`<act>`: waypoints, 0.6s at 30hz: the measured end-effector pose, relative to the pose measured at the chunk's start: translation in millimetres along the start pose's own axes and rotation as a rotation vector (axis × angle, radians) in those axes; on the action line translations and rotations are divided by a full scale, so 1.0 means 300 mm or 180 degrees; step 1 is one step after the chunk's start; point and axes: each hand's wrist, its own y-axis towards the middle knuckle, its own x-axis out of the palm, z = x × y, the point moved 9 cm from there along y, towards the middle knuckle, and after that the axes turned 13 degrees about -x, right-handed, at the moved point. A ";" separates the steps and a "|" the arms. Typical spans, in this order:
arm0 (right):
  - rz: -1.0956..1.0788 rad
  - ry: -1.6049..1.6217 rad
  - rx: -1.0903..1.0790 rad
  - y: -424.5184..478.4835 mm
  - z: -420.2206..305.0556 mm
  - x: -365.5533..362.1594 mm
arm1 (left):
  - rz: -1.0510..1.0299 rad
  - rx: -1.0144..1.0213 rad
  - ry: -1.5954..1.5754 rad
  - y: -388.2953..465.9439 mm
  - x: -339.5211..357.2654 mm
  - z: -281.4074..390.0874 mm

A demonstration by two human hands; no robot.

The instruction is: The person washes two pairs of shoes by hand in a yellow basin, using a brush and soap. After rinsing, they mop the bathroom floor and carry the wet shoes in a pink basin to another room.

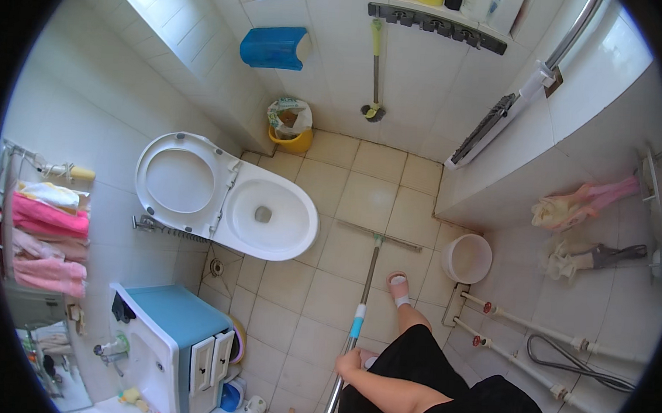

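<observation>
My right hand [349, 363] is wrapped around the blue, white and metal pole of a floor squeegee [367, 280]. Its forearm passes across my black shorts. The pole slants from the bottom edge up to a long thin blade [404, 244], which lies on the tiled floor [335, 292] to the right of the toilet bowl [270, 212]. My left hand is out of view. One foot in a pink slipper [398, 285] stands just below the blade. The other foot is partly hidden behind my right hand.
A white bucket [467, 258] stands by the right wall near pipes with red valves [488, 307]. A lined yellow bin [295, 141] sits beyond the toilet. At lower left is a blue-and-white washbasin cabinet [179, 316]. A brush [375, 75] and a flat mop [492, 122] hang or lean by the walls.
</observation>
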 end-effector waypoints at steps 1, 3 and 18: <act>-0.0026 -0.0065 -0.0250 0.029 -0.009 -0.012 | -0.0022 0.0061 0.0014 0.001 -0.001 0.006; 0.0483 0.0362 -0.0442 0.266 -0.087 -0.130 | -0.0099 0.0257 0.0036 0.025 0.015 0.041; 0.0096 0.0070 -0.0289 0.226 -0.271 -0.333 | 0.0194 -0.0114 -0.0288 0.184 0.152 0.184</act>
